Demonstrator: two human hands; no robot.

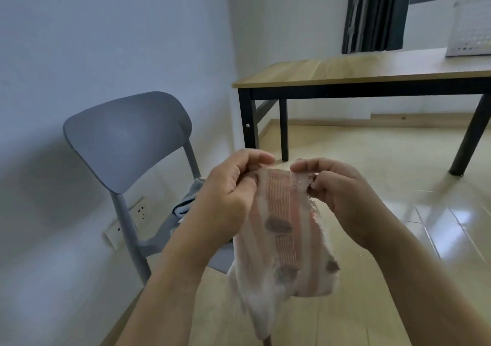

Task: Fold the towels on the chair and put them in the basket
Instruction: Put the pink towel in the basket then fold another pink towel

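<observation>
Grey chair (127, 144) seat bears crumpled towels (186, 202); table (345, 69) bears basket (469, 27).

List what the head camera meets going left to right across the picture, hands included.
Wall socket → grey chair → blue-and-white towel on the seat → left hand → pink striped towel pinched by both hands → right hand → white basket on the table.

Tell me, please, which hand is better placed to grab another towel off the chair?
Left, probably: the left hand hangs nearest the chair, where another towel lies. Both hands grip the striped towel.
</observation>
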